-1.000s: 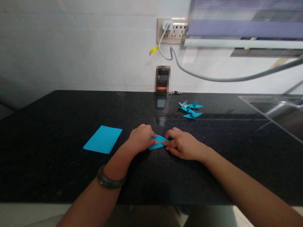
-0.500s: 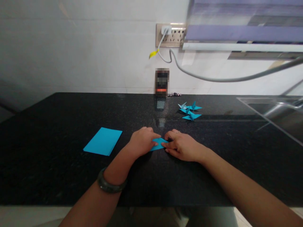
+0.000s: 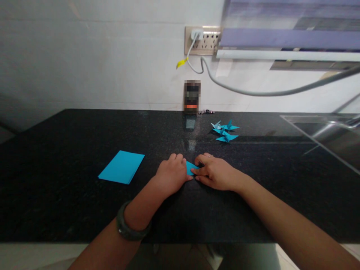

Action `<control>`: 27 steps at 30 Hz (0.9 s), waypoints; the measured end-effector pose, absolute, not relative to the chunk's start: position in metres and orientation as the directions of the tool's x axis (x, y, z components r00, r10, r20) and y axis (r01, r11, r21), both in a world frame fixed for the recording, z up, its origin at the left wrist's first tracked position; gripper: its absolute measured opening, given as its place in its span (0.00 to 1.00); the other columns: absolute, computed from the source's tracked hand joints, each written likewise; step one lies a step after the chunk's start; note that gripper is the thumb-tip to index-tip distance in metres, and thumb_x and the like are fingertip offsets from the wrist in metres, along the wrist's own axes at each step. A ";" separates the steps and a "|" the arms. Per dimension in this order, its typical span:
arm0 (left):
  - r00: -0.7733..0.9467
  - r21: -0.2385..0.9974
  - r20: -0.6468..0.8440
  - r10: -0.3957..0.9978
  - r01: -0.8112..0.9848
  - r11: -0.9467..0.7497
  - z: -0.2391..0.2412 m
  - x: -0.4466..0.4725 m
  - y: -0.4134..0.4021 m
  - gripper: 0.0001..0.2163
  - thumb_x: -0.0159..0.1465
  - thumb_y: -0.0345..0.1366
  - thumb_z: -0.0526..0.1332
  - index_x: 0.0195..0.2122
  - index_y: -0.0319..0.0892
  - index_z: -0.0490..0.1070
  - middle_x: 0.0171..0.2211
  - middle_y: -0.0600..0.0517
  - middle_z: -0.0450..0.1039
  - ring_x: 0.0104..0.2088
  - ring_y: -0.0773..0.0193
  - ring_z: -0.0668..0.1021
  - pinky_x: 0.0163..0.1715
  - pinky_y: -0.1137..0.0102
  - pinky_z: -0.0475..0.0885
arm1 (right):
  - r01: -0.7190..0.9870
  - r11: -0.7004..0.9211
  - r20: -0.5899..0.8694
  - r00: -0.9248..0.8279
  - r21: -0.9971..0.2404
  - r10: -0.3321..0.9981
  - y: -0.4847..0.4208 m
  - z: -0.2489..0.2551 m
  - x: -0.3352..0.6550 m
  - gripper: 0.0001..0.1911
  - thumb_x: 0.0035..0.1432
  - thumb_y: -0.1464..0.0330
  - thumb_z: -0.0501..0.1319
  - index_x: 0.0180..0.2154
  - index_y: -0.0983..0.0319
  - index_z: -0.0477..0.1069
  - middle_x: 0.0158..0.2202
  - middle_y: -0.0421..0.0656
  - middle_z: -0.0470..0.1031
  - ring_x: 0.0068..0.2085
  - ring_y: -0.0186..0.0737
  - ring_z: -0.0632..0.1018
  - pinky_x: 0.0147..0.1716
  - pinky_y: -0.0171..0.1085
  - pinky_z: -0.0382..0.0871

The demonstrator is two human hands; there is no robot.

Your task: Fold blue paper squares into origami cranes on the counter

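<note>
A folded piece of blue origami paper (image 3: 190,168) lies on the black countertop between my hands, its left part hidden. My left hand (image 3: 173,173) covers that part, fingers curled and thumb low by the near edge. From the other side my right hand (image 3: 215,171) pinches the paper's right corner, fingertips pressed down on it. A stack of blue square paper (image 3: 122,167) rests to the left of my hands. Beyond my right hand stand several folded paper cranes (image 3: 227,138), most of them blue and one paler.
The countertop (image 3: 70,210) ends at a wall with a socket strip (image 3: 209,40) and a hanging grey cable (image 3: 244,92). A phone-like device (image 3: 192,97), its screen blurred, leans there beside a beaded string (image 3: 207,111). A metal sink (image 3: 337,135) is at the right.
My left hand has shifted right over the folded paper, covering more of it, and its thumb has come down to the near edge. My right hand stays at the corner.
</note>
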State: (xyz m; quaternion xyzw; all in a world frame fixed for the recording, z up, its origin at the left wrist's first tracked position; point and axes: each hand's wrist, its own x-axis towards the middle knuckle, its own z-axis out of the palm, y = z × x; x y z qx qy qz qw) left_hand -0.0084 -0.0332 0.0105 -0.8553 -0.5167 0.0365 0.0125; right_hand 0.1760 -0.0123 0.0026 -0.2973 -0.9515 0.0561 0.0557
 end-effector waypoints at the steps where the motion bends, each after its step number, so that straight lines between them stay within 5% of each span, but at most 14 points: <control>1: 0.450 -0.055 -0.051 0.891 0.890 -0.453 0.010 -0.009 -0.034 0.21 0.58 0.49 0.55 0.44 0.37 0.67 0.40 0.43 0.66 0.43 0.53 0.68 0.34 0.65 0.68 | 0.559 0.818 0.074 -0.817 -0.139 0.571 -0.012 0.003 0.176 0.14 0.58 0.63 0.53 0.41 0.58 0.74 0.41 0.47 0.65 0.40 0.41 0.67 0.41 0.42 0.63; 6: 0.489 -0.001 -0.043 0.871 0.872 -0.490 0.012 -0.016 -0.036 0.29 0.57 0.51 0.54 0.57 0.42 0.55 0.45 0.43 0.65 0.45 0.53 0.68 0.38 0.63 0.68 | 0.544 0.830 0.068 -0.830 -0.128 0.554 -0.011 0.004 0.175 0.14 0.58 0.63 0.53 0.41 0.58 0.74 0.41 0.47 0.65 0.40 0.41 0.67 0.41 0.42 0.63; 12: 0.501 -0.013 -0.088 0.861 0.864 -0.504 0.015 -0.011 -0.040 0.25 0.56 0.52 0.55 0.52 0.45 0.62 0.44 0.44 0.64 0.46 0.50 0.67 0.35 0.61 0.69 | 0.540 0.829 0.073 -0.830 -0.145 0.553 -0.011 0.005 0.176 0.14 0.57 0.63 0.53 0.38 0.59 0.75 0.41 0.48 0.65 0.40 0.42 0.67 0.41 0.43 0.63; 19: 0.484 -0.016 -0.075 0.872 0.873 -0.487 0.013 -0.007 -0.040 0.28 0.54 0.56 0.53 0.50 0.44 0.63 0.43 0.44 0.64 0.44 0.51 0.67 0.34 0.62 0.69 | 0.584 0.765 0.140 -0.762 -0.272 0.632 -0.006 0.004 0.182 0.21 0.55 0.75 0.50 0.50 0.59 0.67 0.40 0.47 0.67 0.41 0.40 0.67 0.42 0.40 0.63; 27: 0.490 -0.009 -0.073 0.868 0.870 -0.492 0.013 -0.005 -0.041 0.30 0.53 0.59 0.52 0.48 0.42 0.64 0.42 0.43 0.64 0.44 0.51 0.67 0.34 0.63 0.68 | 0.634 0.765 0.034 -0.767 -0.111 0.640 -0.006 0.008 0.170 0.17 0.56 0.69 0.50 0.44 0.61 0.71 0.38 0.47 0.66 0.38 0.42 0.66 0.41 0.41 0.61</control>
